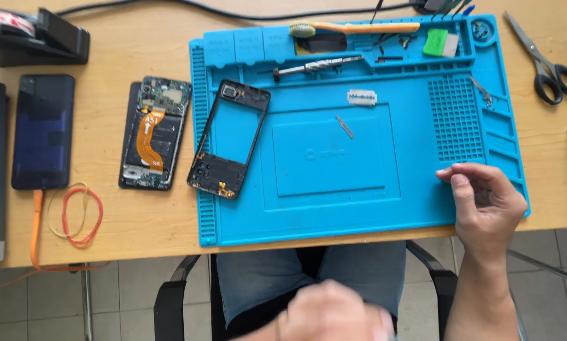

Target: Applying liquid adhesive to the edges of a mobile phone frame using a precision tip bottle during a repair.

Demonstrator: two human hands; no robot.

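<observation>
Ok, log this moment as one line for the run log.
right hand: on blue mat corner, fingers pinched | left hand: blurred over lap | phone frame: mat's left edge | opened phone: on table

Matt blue rubbery mat (pixel 422 215), pale wooden table (pixel 151 221), glossy black phone frame (pixel 257 126), metal scissors (pixel 536 53)

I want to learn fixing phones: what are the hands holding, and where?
Nothing that shows. The right hand rests curled on the blue mat; the left hand is too blurred to tell.

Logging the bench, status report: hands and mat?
Right hand on blue mat edge, fingers curled, empty. Left hand blurred over lap. Phone frame untouched.
</observation>
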